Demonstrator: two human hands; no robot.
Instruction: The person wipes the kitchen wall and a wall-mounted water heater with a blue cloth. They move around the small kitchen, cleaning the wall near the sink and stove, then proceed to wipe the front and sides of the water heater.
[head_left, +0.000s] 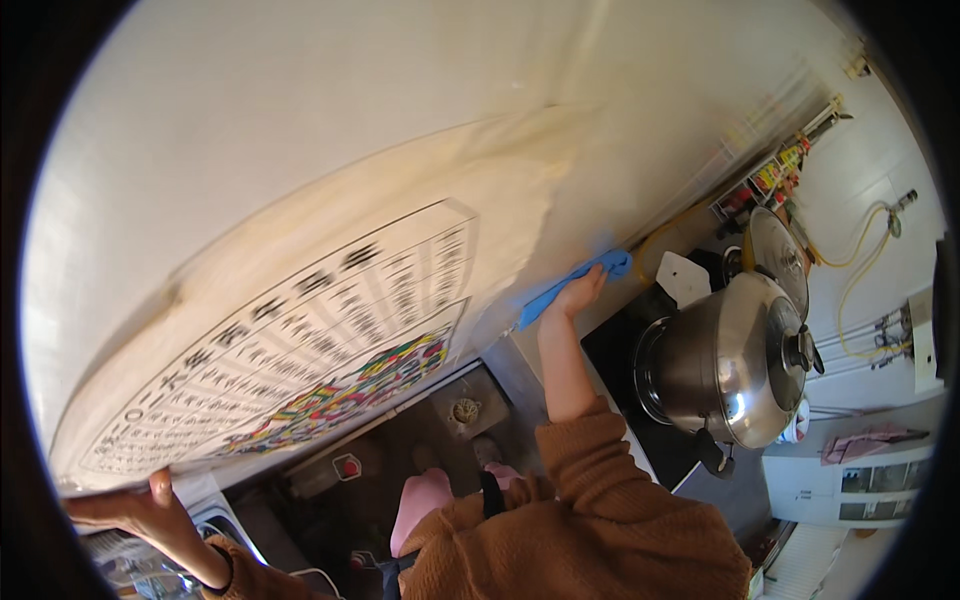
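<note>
My right hand [577,294] grips a folded blue cloth [572,284] and presses it against the pale wall [330,90], just right of a large paper poster [330,270]. Black print in rows covers the poster, with a colourful picture along its lower part; its upper and right margins look yellowed and uneven. At the poster's lower left corner is my left hand [150,520], fingers stretched out and thumb raised, nothing visible in it. Whether it touches the poster or only the surface beside it, I cannot tell.
To the right, a big lidded steel pot [715,360] stands on a black stove [615,350]. Behind it are a second lid [778,255] and a rack of packets and bottles [770,180]. A yellow hose [850,270] hangs on the far wall. Below lies a dark floor with a drain [465,410].
</note>
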